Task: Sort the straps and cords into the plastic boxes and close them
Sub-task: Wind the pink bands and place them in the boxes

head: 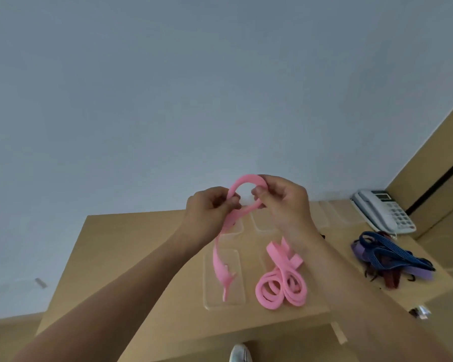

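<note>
Several clear plastic boxes (224, 278) lie on the wooden table (131, 257) below the grip, one holding coiled pink straps (281, 286). Above them, the left hand (209, 207) and right hand (283, 202) pinch a pink strap (246, 180) into a loop, its tail hanging over a box.
</note>
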The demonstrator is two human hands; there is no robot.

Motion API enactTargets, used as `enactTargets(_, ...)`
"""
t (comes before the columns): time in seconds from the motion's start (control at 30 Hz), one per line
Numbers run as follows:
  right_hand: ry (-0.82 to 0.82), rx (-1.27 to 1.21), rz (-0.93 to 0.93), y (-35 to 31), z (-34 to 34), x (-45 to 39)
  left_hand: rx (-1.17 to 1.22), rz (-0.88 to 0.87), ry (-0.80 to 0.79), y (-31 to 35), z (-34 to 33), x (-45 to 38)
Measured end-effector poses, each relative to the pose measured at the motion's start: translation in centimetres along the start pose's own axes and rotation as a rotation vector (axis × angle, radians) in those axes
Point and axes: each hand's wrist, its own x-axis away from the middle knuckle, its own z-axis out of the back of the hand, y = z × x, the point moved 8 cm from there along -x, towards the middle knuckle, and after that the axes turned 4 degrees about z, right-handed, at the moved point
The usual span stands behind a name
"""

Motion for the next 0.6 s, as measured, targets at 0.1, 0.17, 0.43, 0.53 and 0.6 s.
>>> enactTargets(0.1, 0.042, -0.085, 0.037, -2.9, 2.1, -0.5, 0.13, 0.008, -0.02, 2.5, -0.6, 0.4)
enactTargets(0.17, 0.028, -0.085, 0.092, -4.6, 2.9, -0.8, 0.176, 0.021, -0.063, 4.1, -1.4, 0.7)
enactTargets(0.43, -0.026, 0.002, 0.31, -8.2, 5.6, -1.5, 0.283, 0.172, -0.154, 7.5, -4.7, 0.9)
enactTargets(0.53, -0.064, 0.079, 0.397, -8.6, 6.5, -1.2, 0.366, 0.165, -0.177, 9.0, -5.9, 1.0)
enactTargets(0.6, -0.088, 0.072, 0.407, -8.5, 7.2, -1.2, 0.392, 0.136, -0.174, 9.7, -6.7, 1.1)
